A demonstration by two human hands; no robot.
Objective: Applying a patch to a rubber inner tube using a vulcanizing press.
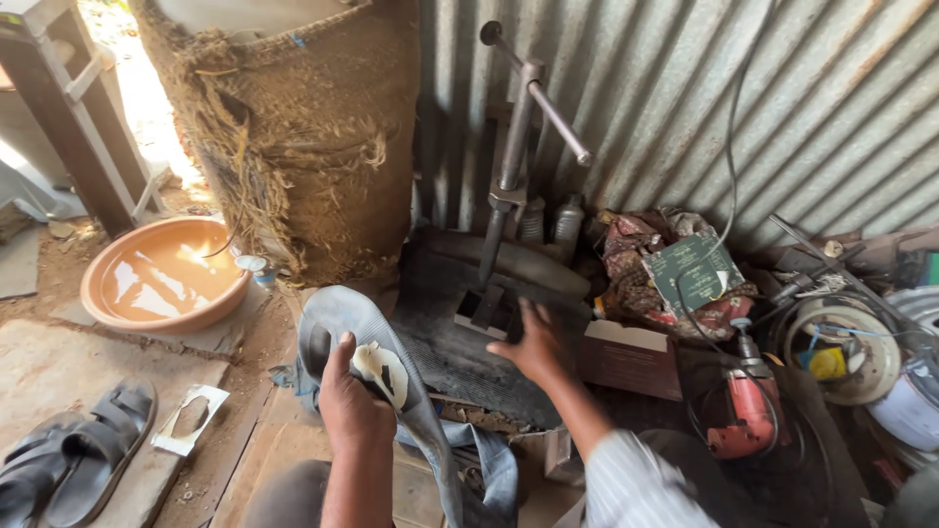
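Note:
My left hand [350,406] grips a grey rubber inner tube [337,323] that drapes down over my lap, with my thumb pressing a pale oval patch [383,374] against it. My right hand [533,344] reaches forward with fingers spread, resting on or just above the black rubber bed [445,293] beside the foot of an upright metal screw press [509,176]. Whether it touches the press foot I cannot tell. The press has a long handle bar [548,103] at its top.
An orange basin of water [161,274] sits at left by a burlap-wrapped barrel [293,127]. Dark sandals [78,455] and a cut-out backing sheet [191,418] lie on the floor. At right: a red power tool [748,416], cardboard box [626,357], green book [696,272], bottles, wheel parts, corrugated wall.

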